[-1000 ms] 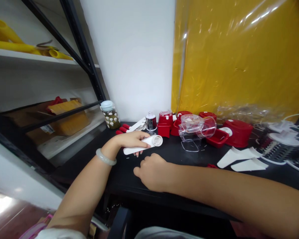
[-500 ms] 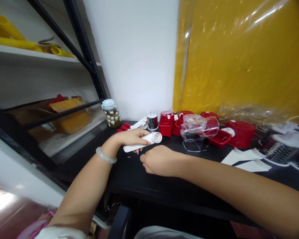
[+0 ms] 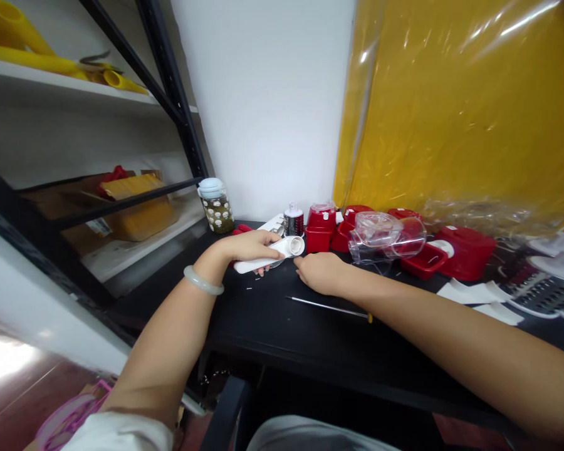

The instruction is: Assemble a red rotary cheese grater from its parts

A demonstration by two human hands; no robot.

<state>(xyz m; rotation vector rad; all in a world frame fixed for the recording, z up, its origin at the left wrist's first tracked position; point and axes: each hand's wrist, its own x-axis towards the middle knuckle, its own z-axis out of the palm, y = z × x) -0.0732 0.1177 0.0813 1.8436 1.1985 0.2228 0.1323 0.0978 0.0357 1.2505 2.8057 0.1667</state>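
1. Grasping the white handle piece (image 3: 287,247) in the left hand (image 3: 251,246), thumb along the top and fingertips showing underneath; held up just over the table (image 3: 282,338), in front of the body.
2. Curling the right hand (image 3: 323,273) closed, knuckles up, fingertips just beside the socket end (image 3: 297,245); cannot tell whether touching it or pinching anything small.
3. Slanting the long axis of the white handle piece from its narrow end, below the left palm, up and rightward to the socket end. At that round opening, nearer with the right hand than with the left; at the narrow end, nearer with the left.
4. Counting between the hands: one white handle piece, with one socket end.
5. Counting close by: one thin metal rod (image 3: 326,306) with a yellow end, lying partly under the right forearm; two tiny pale bits (image 3: 249,288) near the left hand.
6. Counting farther off: two curved white pieces (image 3: 472,292) on the right; one upright grater drum (image 3: 294,223) by the wall; one lidded jar (image 3: 217,208); at least four red housings (image 3: 467,252), too overlapped for an exact count, beside clear plastic parts (image 3: 378,235), likewise uncountable.
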